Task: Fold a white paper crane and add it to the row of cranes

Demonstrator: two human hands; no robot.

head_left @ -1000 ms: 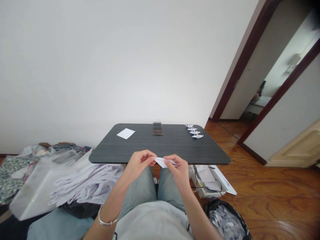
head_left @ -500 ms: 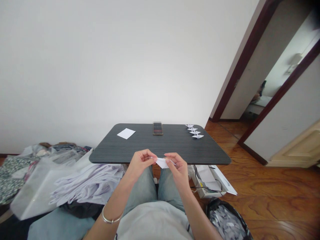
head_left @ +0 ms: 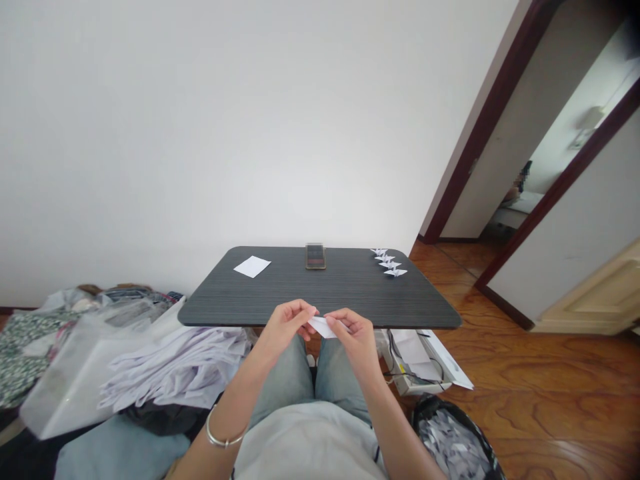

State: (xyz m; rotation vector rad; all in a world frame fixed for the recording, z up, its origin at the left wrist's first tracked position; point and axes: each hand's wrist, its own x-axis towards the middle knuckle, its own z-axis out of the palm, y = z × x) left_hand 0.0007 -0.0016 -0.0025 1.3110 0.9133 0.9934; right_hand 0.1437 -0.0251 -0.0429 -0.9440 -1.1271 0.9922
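Observation:
A small folded white paper (head_left: 321, 327) is held up at the near edge of the dark table (head_left: 300, 293). My left hand (head_left: 290, 321) pinches its left end between thumb and fingers. On the other end, my right hand (head_left: 354, 331) grips the paper with the thumb in front and the fingers behind. The fingers hide parts of both ends. At the table's far right stand several folded paper cranes (head_left: 393, 267) in a row. Toward the left lies a flat sheet of white paper (head_left: 253, 267).
A phone (head_left: 315, 257) lies at the table's back edge, near the wall. Heaped clothes (head_left: 175, 367) are at the left. On the right floor are a white box with cables (head_left: 415, 363) and a black bag of paper scraps (head_left: 455, 443).
My right fingers have shifted slightly left and curled more over the paper. The paper tilts a little differently, its left end nearer my left fingertips. The things on the table stay put.

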